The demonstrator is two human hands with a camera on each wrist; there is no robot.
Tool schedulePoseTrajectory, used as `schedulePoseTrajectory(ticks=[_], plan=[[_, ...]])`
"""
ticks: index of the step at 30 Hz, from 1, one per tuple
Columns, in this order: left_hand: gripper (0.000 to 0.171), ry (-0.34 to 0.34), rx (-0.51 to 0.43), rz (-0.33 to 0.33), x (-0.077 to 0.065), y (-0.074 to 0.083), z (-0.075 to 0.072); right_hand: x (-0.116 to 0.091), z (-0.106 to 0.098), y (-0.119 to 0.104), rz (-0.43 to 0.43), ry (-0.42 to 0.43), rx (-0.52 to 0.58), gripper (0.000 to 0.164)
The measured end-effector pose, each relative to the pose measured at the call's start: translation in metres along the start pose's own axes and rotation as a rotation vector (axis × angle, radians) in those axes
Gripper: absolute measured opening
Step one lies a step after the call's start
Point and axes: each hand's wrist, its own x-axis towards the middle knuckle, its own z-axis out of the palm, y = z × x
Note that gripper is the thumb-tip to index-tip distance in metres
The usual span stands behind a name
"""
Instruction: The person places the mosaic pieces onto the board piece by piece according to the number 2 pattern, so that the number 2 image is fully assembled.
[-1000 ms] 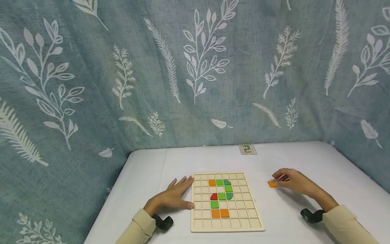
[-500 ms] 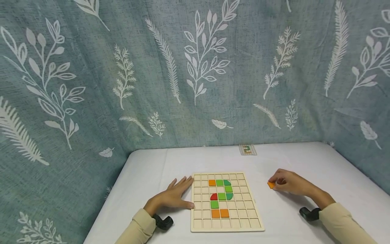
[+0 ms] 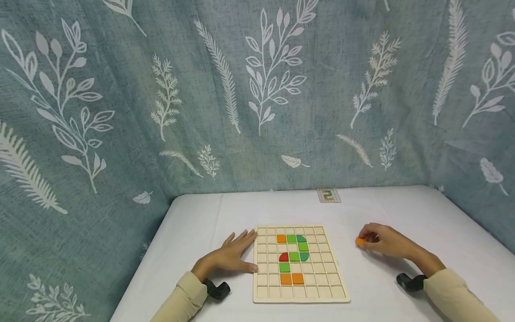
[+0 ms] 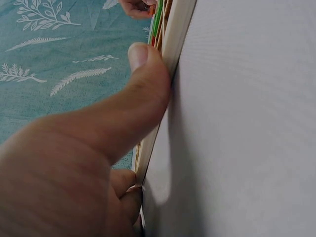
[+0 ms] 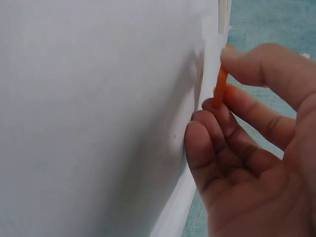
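A pale wooden grid board [image 3: 265, 293] lies on the white table, with orange, green and red tiles set in its cells. My left hand [image 3: 231, 256] rests at the board's left edge, fingers spread; its thumb [image 4: 150, 74] touches the rim in the left wrist view. To the right of the board, my right hand [image 3: 382, 239] pinches an orange tile [image 3: 360, 241] between thumb and fingers. In the right wrist view this orange tile [image 5: 220, 86] is seen edge-on, its face hidden, close to the table surface.
A small printed pattern card [image 3: 328, 195] lies near the back edge of the white table [image 3: 241, 208]. Behind it hangs a blue-green leaf-print curtain [image 3: 225, 134], which also runs along both sides.
My right thumb and fingers have closed around the orange tile, which has tilted up from lying flat. The left hand and the board hold still; the head view has shifted slightly.
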Motion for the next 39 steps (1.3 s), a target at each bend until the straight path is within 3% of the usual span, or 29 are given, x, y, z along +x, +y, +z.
schedulePoseTrajectory(ticks=[16, 28, 39], plan=[[0.106, 0.005, 0.007, -0.02, 0.001, 0.0, 0.003, -0.01, 0.016, -0.05, -0.093, 0.114, -0.013, 0.016], [0.105, 0.006, 0.014, -0.02, 0.0, 0.0, 0.004, -0.006, 0.049, -0.089, -0.2, 0.046, 0.024, 0.016], [0.104, -0.001, 0.006, -0.01, 0.0, 0.001, 0.001, -0.003, 0.061, -0.111, -0.263, 0.025, 0.053, 0.017]])
